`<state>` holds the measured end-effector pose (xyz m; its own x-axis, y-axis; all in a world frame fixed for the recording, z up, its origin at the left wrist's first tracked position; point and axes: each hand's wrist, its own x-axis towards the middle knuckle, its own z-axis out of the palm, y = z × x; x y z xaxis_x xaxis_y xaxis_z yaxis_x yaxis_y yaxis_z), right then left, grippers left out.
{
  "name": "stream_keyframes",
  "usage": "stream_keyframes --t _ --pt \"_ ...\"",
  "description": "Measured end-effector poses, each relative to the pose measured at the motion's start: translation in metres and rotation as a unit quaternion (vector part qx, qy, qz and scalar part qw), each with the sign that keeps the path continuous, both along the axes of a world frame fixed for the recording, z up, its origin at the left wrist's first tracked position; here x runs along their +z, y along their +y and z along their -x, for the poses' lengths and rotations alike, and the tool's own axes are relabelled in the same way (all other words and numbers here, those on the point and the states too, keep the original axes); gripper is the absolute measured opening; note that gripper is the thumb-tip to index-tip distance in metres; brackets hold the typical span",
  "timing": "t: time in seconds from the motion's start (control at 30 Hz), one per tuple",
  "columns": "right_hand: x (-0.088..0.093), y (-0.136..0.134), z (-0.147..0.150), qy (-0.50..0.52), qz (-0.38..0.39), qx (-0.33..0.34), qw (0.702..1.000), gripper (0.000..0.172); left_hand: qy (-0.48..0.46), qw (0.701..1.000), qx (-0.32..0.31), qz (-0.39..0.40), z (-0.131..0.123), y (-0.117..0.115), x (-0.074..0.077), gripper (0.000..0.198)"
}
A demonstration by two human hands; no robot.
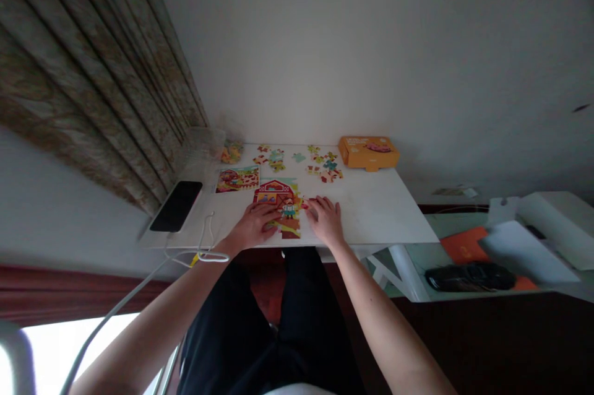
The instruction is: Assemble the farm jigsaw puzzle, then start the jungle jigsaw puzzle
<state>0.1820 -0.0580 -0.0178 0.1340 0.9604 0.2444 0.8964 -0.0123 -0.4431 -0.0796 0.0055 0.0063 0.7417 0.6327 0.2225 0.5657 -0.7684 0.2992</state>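
A partly joined jigsaw puzzle (276,187) with a red barn and a figure lies flat near the table's front edge. My left hand (253,226) rests on its lower left part, fingers stretched out and holding nothing. At the right edge of the joined part, my right hand (325,219) has its thumb and forefinger closed on a small puzzle piece (305,204) with some red on it. The fingers partly cover this piece. A printed picture card (237,179) with a barn and a cow lies just beyond my left hand.
Loose pieces lie in a left group (276,166) and a right group (330,165) farther back. An orange box (369,153) stands at the back right, a bag of pieces (232,151) at the back left. A phone (176,206) and white cable (206,234) lie left.
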Motion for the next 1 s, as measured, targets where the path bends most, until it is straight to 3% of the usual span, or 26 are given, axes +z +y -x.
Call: stream_keyframes --t 0.4,0.77,1.0 --pt "0.002 0.001 0.001 -0.001 -0.001 -0.002 1.000 0.031 0.019 0.998 0.025 -0.047 0.006 -0.005 -0.012 0.043" --pt "-0.001 0.002 0.001 -0.003 -0.003 -0.002 1.000 0.033 0.082 0.992 0.018 -0.094 -0.004 -0.027 -0.023 0.062" --pt "0.003 0.002 -0.003 -0.019 -0.003 0.013 1.000 0.030 0.089 0.990 0.022 -0.104 -0.005 -0.031 -0.022 0.062"
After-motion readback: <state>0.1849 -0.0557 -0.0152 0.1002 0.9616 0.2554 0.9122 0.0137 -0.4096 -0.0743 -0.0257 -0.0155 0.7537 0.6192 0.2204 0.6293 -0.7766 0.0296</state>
